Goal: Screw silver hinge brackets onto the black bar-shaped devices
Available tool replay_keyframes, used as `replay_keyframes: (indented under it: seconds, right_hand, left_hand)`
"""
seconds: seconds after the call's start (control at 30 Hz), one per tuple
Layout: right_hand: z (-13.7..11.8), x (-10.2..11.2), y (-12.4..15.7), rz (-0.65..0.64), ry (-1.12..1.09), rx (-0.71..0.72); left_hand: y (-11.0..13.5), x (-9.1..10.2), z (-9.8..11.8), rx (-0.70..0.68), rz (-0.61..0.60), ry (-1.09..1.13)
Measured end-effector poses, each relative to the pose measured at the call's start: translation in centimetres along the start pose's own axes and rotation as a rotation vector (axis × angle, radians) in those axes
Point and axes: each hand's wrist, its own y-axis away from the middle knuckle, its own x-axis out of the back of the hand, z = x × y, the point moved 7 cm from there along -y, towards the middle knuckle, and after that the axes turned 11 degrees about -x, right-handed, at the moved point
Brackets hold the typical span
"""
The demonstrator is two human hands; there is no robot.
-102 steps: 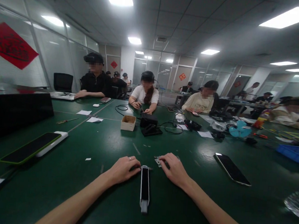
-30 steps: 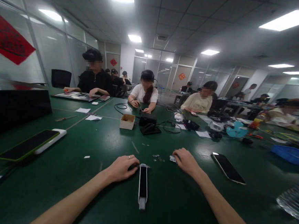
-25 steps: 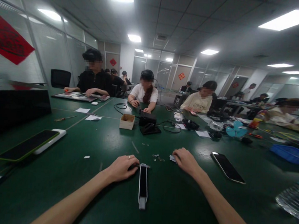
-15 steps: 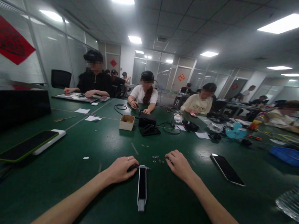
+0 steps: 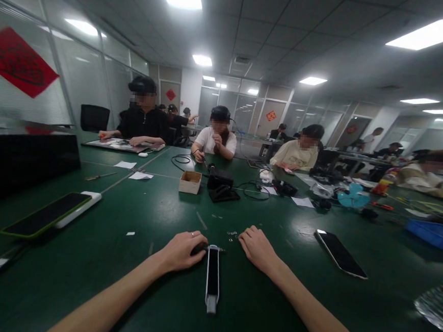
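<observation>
My left hand (image 5: pixel 184 250) rests on the table with its fingers curled round a dark-handled tool (image 5: pixel 200 247), mostly hidden by the hand. A thin metal tip shows past the top of a long white-and-black device (image 5: pixel 213 275), whose grey plug-like end points toward me. Right of the device, my right hand (image 5: pixel 259 248) lies palm down, fingers stretched forward and a little bent. Its fingertips are beside several small metal rings (image 5: pixel 232 234) and partly cover that group. Whether anything lies under those fingers is hidden.
A phone (image 5: pixel 340 253) lies to the right, near a clear bottle (image 5: pixel 438 306) and a blue tray (image 5: pixel 434 235). On the left are a green-edged phone (image 5: pixel 47 215) and a black screen (image 5: pixel 25 168). A small box (image 5: pixel 190 182) stands ahead; co-workers sit opposite.
My right hand has shifted left, over part of the ring group. My left hand keeps its grip. Opposite, a co-worker has raised a hand toward the face. The view has moved slightly.
</observation>
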Motion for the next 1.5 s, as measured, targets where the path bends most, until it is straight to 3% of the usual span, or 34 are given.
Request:
replay_keyframes:
  seconds: [0.1,0.3,0.43,0.6,0.77,0.97,1.23,1.5]
  right_hand:
    - [0.1,0.0,0.0,0.016,-0.082,-0.03]
    - [-0.9,1.1,0.6,0.033,-0.567,-0.109]
    - [-2.8,1.6,1.4,-0.039,-0.804,-0.135]
    - [-4.8,1.2,2.1,-0.137,-0.945,-0.149]
    - [-5.8,0.9,2.5,-0.205,-1.12,-0.148]
    - [-6.3,0.7,2.6,-0.211,-1.179,-0.15]
    - [-5.8,-0.4,2.5,-0.181,-1.091,-0.153]
    - [-6.1,0.2,2.7,-0.217,-1.056,-0.157]
  left_hand:
    - [0.1,0.4,0.0,0.017,0.031,-0.018]
    - [0.1,1.3,0.4,0.01,0.135,-0.054]
    - [-0.1,1.2,1.6,-0.058,0.182,-0.083]
    - [-0.4,0.4,3.0,-0.16,0.231,-0.093]
    - [-0.5,0.1,3.2,-0.193,0.275,-0.103]
    - [-0.6,0.1,3.2,-0.204,0.284,-0.107]
    - [-0.6,0.3,3.4,-0.228,0.281,-0.135]
    - [-0.6,0.3,3.7,-0.275,0.24,-0.259]
